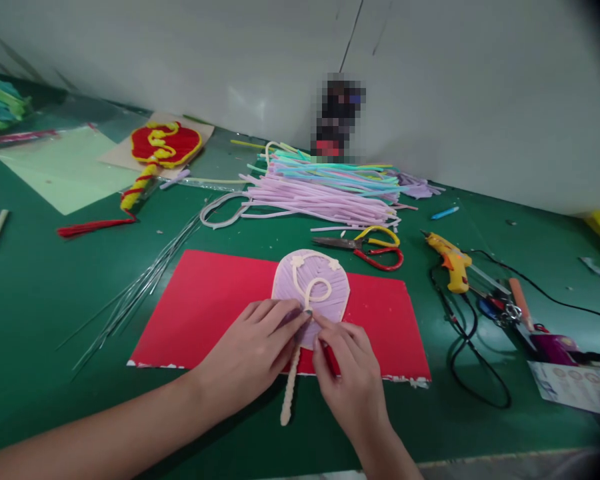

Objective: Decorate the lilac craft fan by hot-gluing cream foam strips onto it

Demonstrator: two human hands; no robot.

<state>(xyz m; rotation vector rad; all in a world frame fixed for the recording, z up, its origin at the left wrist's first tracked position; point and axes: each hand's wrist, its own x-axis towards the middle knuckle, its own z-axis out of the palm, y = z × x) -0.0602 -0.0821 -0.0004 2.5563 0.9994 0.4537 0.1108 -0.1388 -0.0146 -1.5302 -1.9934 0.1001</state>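
A lilac hand fan made of pipe cleaners, edged in cream, lies on a red board. Its braided cream handle points toward me. On the fan's face, a cream pipe cleaner curls into a loop, with small cream flower shapes near the top edge. My left hand rests over the fan's lower left, fingers closed and pressing at the base of the loop. From the right, my right hand pinches at the same spot. Its fingertips partly hide what they grip.
Scissors lie behind the board, before a pile of pipe cleaners. Thin wires spread at left. A yellow glue gun with a looping cord lies right. A red and yellow fan sits at back left.
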